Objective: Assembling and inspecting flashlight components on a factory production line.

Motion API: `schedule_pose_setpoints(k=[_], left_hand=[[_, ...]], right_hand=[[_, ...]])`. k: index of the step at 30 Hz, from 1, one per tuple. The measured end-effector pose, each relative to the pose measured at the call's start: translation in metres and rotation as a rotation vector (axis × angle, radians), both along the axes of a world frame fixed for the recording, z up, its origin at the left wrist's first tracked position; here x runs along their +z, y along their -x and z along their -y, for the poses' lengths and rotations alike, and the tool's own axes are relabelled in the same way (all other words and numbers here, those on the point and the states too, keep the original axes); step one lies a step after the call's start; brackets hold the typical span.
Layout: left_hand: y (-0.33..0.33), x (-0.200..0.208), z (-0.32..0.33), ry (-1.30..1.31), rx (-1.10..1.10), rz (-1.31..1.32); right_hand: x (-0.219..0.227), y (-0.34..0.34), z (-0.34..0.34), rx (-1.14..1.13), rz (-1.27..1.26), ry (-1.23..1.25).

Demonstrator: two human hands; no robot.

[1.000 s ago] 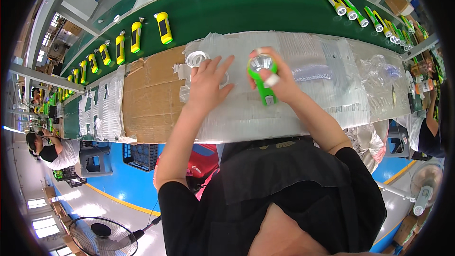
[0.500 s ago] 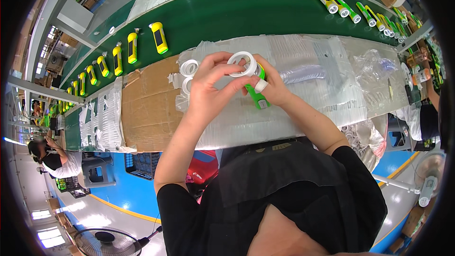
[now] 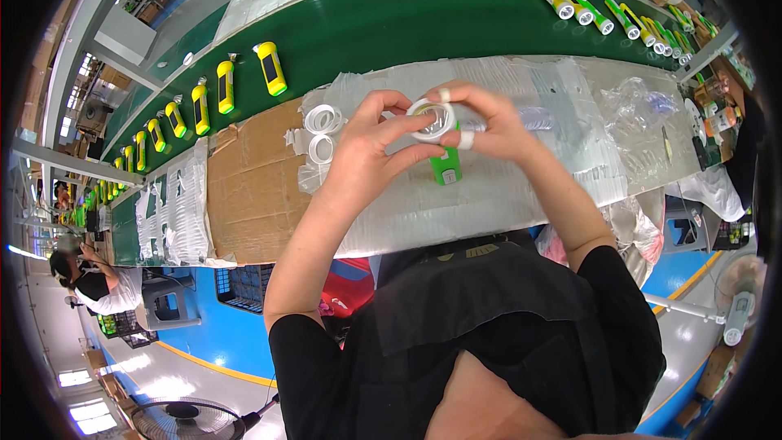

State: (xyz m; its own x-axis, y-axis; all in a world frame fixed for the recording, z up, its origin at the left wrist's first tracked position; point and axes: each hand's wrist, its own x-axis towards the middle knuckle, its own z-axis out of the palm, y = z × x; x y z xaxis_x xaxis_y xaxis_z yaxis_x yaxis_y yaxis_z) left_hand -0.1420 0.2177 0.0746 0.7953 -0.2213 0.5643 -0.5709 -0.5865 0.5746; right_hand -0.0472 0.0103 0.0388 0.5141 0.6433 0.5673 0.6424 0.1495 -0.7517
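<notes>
A white ring is between my two hands, at the head end of a green flashlight. My left hand pinches the ring from the left, its index finger across the clear lens. My right hand, with white coverings on the thumb and index finger, grips the ring's right side. The flashlight's body points down toward me below the ring. I cannot tell how far the ring sits over the head. Loose white rings lie on the plastic-covered table left of my left hand.
Yellow flashlights stretch along the green conveyor at left, more flashlights at far right. Cardboard covers the table's left part. Crumpled clear plastic lies at right. A person sits at far left.
My right hand has moved from the flashlight's side to the ring's right edge. The ring has shifted slightly right and down, and the flashlight's body points more straight toward me.
</notes>
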Motion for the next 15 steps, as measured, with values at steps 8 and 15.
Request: schedule_pose_setpoints(k=[8,15], left_hand=[[-0.012,-0.012,0.036,0.116,-0.047,-0.121],[-0.012,-0.01,0.041,0.08,-0.027,-0.092]], right_hand=[[0.088,-0.018,0.023,0.107,0.266,0.509],[0.111,-0.021,0.008,0.244,0.346,0.825]])
